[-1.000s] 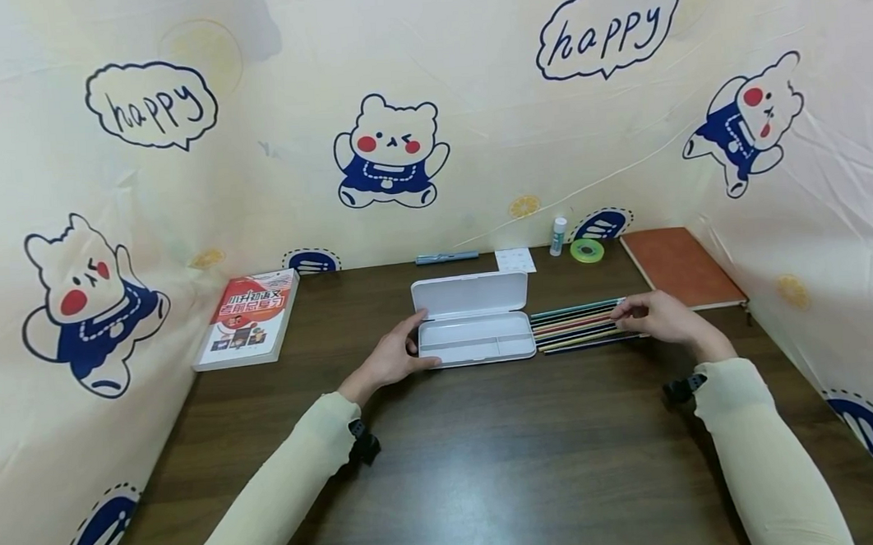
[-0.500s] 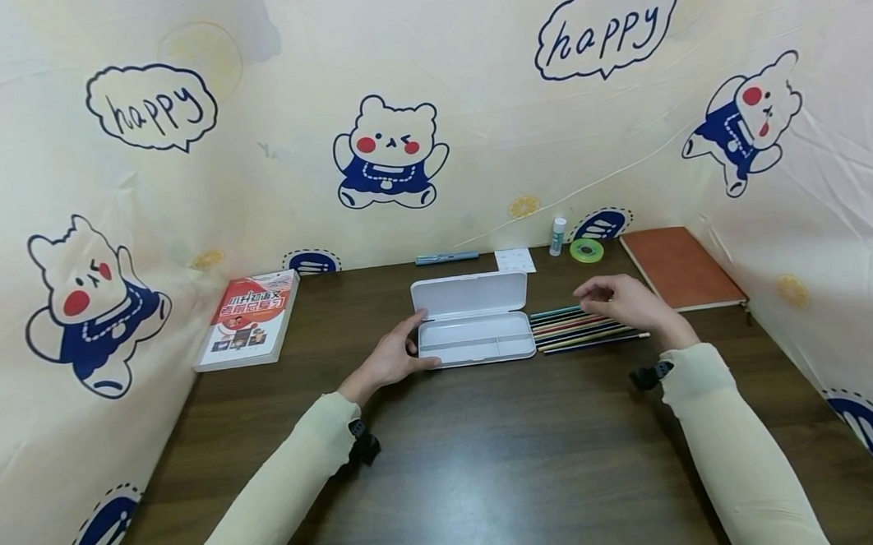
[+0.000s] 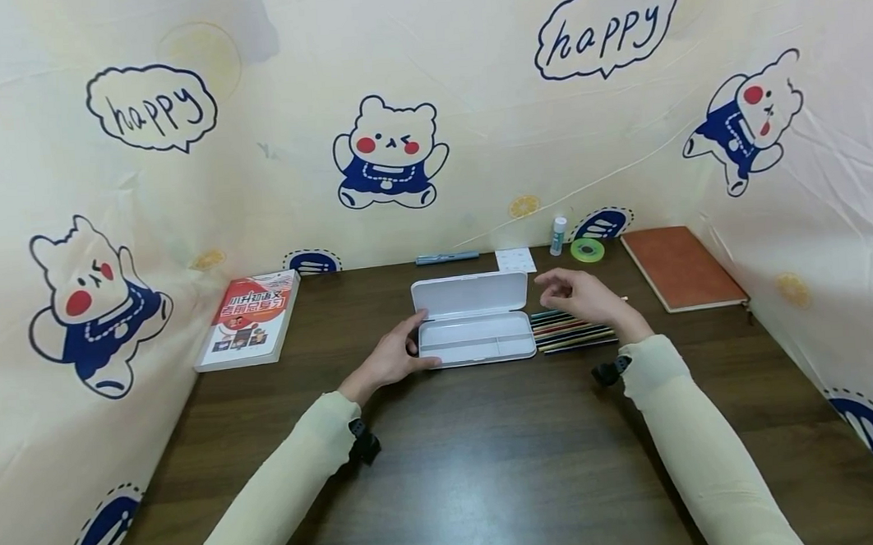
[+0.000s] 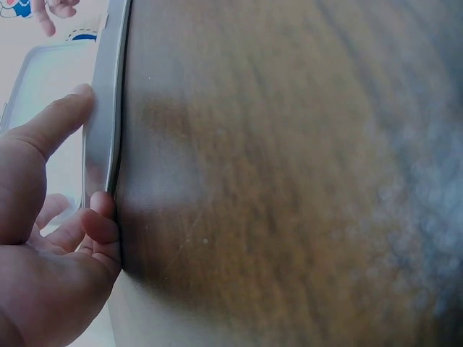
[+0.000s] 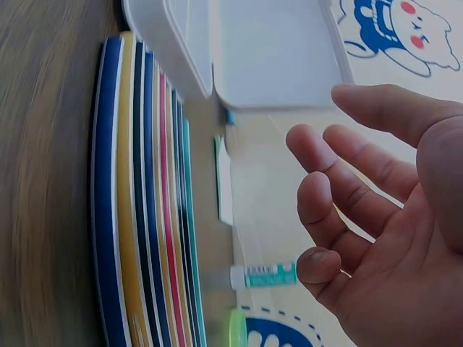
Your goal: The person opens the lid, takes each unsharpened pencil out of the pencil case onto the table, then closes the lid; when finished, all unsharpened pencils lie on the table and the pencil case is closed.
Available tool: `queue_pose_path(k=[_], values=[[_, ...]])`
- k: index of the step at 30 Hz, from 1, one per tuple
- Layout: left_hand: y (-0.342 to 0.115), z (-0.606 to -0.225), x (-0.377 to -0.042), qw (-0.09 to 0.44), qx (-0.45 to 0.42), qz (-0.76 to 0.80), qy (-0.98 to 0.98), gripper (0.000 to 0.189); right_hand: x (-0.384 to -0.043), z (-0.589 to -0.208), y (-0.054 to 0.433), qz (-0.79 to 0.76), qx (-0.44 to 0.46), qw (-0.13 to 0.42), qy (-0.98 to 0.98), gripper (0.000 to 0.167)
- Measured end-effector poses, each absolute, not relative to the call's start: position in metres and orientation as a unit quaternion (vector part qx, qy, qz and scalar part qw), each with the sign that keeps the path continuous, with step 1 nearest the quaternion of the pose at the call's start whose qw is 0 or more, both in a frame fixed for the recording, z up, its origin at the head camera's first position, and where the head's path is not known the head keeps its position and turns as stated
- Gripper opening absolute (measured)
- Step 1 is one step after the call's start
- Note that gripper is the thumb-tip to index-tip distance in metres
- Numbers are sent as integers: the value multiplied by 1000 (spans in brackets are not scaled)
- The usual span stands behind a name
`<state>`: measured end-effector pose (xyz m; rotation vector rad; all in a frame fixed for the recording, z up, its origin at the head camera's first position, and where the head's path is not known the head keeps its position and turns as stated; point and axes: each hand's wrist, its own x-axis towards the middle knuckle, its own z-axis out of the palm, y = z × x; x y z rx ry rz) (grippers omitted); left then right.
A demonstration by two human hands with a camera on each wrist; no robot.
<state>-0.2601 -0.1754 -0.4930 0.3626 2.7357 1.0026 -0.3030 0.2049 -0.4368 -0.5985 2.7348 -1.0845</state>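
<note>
A white pencil case [image 3: 459,353] lies on the table with its lid [image 3: 470,295] raised; its compartments hold nothing. My left hand [image 3: 389,355] grips the left end of the case. In the left wrist view, the thumb and fingers of this left hand [image 4: 25,181] lie against the case's edge. Several coloured pencils [image 3: 569,332] lie side by side against the right end of the case. Over them hovers my right hand [image 3: 584,298]. The right wrist view shows this right hand [image 5: 383,224] with loosely bent fingers apart and nothing between them.
A red-and-white book [image 3: 250,319] lies at the left, a brown notebook [image 3: 682,268] at the right. Along the back are a blue pen [image 3: 446,258], a white card [image 3: 515,260], an upright glue stick [image 3: 557,237] and a green tape roll [image 3: 576,253].
My right hand has left the right ends of the pencils and moved left above them, toward the case lid. The left hand and the case have stayed in place.
</note>
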Motion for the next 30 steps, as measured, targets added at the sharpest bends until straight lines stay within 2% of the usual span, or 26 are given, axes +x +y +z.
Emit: queue_pose_path(k=[11,23,30], values=[[-175,-493,-261,107,117,337,928,97,-312,-441,190,-372,-196,69,905,45],[-177,-490,-261,112,122,335,927,96,-310,-442,188,-388,-195,83,897,39],[-177,-491,-261,108,114,352,923,92,-306,-441,189,-399,-198,96,890,42]])
